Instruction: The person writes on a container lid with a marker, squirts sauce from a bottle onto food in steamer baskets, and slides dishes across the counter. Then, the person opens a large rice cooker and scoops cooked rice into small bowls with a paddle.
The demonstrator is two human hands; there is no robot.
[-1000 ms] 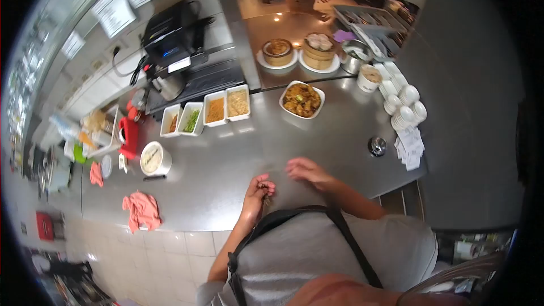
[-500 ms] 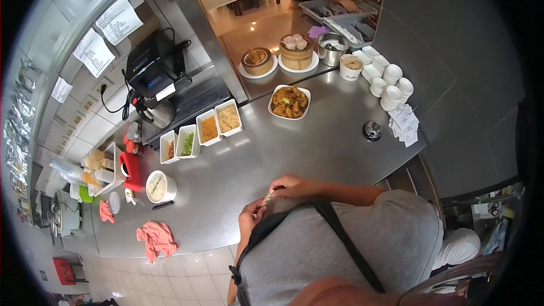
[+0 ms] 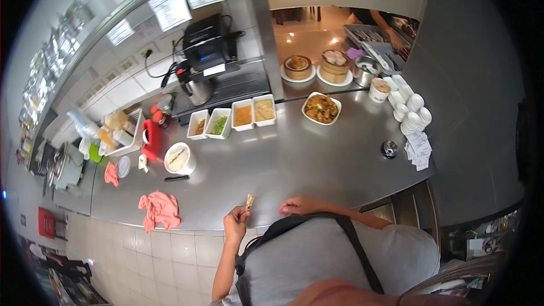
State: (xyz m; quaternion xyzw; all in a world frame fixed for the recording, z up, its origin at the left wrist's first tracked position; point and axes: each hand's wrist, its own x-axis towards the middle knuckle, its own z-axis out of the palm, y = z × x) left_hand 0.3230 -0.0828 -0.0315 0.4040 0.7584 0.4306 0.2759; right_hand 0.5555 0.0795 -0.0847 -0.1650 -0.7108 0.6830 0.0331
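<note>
Right hand [image 3: 299, 205] has drawn away — half-curled, empty; left hand [image 3: 236, 224] nearly closed, pinching 1 small strip [image 3: 250, 201].

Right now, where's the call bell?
Head view: the call bell sits on the steel counter, person's right side, just left of the paper slips.

A metal bell [image 3: 389, 149] stands near paper slips [image 3: 419, 148].

- The steel counter [image 3: 317, 164] is carrying these things.
- A white bowl [image 3: 310, 118] is holding brown food [image 3: 321, 107].
- Four white containers [image 3: 243, 127] are standing in a row.
- A white tub [image 3: 189, 165] is standing near a black pen [image 3: 176, 178].
- A pink cloth [image 3: 160, 209] is lying crumpled at the front edge.
- A metal bell [image 3: 389, 148] is standing near paper slips [image 3: 418, 150].
</note>
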